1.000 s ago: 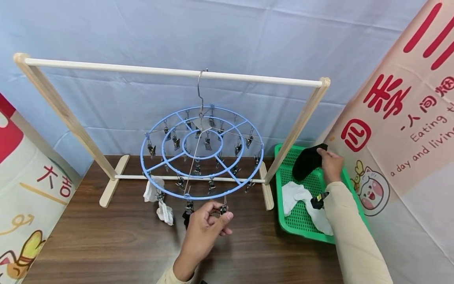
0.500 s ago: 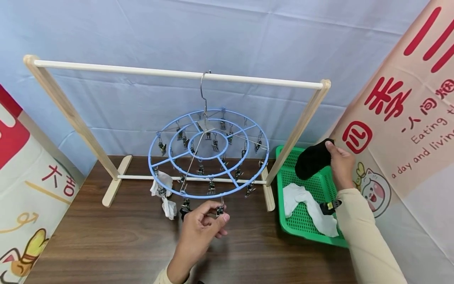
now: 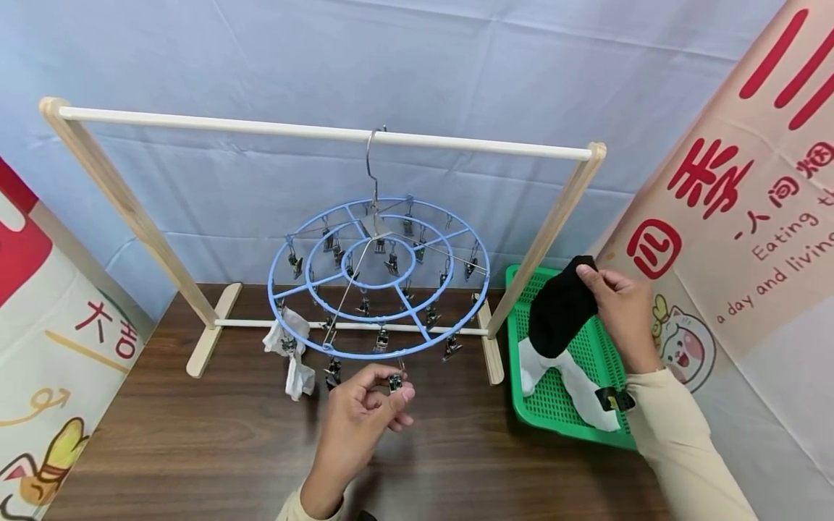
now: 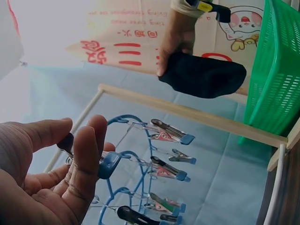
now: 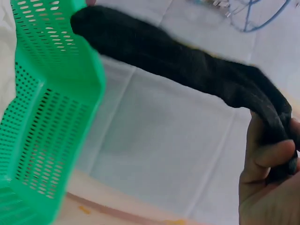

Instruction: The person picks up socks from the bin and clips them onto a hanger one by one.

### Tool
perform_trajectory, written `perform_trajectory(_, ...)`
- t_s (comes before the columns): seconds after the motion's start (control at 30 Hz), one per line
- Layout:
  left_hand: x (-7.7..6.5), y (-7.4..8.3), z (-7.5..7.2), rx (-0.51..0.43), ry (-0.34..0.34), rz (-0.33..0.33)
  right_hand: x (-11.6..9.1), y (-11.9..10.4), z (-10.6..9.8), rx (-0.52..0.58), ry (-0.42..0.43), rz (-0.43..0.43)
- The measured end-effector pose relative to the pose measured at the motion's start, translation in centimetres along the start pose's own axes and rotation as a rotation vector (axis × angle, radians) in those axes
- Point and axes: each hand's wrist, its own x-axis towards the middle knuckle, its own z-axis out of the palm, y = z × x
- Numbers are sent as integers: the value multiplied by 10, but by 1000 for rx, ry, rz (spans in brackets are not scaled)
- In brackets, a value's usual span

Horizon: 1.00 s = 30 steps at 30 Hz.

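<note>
My left hand (image 3: pixel 361 420) pinches a metal clip (image 3: pixel 394 382) between thumb and fingers; the clip hangs at the near edge of a round blue hanger (image 3: pixel 374 356), itself hooked on a wooden rack (image 3: pixel 326 133). My right hand (image 3: pixel 624 315) grips a black sock (image 3: pixel 562 310) by one end, thumb uppermost, the sock raised above a green basket (image 3: pixel 512 347) in which a white sock (image 3: pixel 580 394) lies. White pieces (image 3: pixel 287 333) hang from another clip at the hanger's left. Lettering: the right-hand banner (image 3: pixel 736 289) carries red characters, 三 (running to the edge of the head view), then a ringed 四 and 季; smaller, 人间烟; in English, "Eating th" and "a day and livin", both cut off. A cartoon cat face sits below. In the left wrist view the same banner appears upside down. The left-hand banner (image 3: pixel 78 362) reads 大吉. The band (image 3: pixel 615 399) on my right wrist bears a yellow patch, any print too small to tell.
</note>
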Motion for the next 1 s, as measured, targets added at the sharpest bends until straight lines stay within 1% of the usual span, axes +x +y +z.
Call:
perform_trajectory(0.07, 0, 0, 0, 0, 0, -3, -6, -9, 1, -41, -42, -53)
perform_trajectory(0.17, 0, 0, -1, 6, -5, -7, -15, -22, 1, -104, -106, -106)
perform_trajectory(0.27, 1, -1, -1, 2, -15, 3, -24, -33, 4, -132, -153, -152)
perform_trajectory(0.5, 2, -4, -1, -38, -49, 46, -51, -53, 10, -165, -199, -252)
perform_trajectory(0.63, 3, -5, 0, -46, -60, 58, -69, -62, 17, -163, -259, -281)
perform_trajectory(0.77, 4, -5, 1, -51, -53, 47, -84, -67, 28, -144, -330, -292)
perform_trajectory(0.9, 4, -6, 1, -57, -47, 30, -96, -70, 40, -152, -363, -330)
perform_trajectory(1.0, 4, -6, 1, -76, -44, 30, -104, -70, 48, -129, -391, -341)
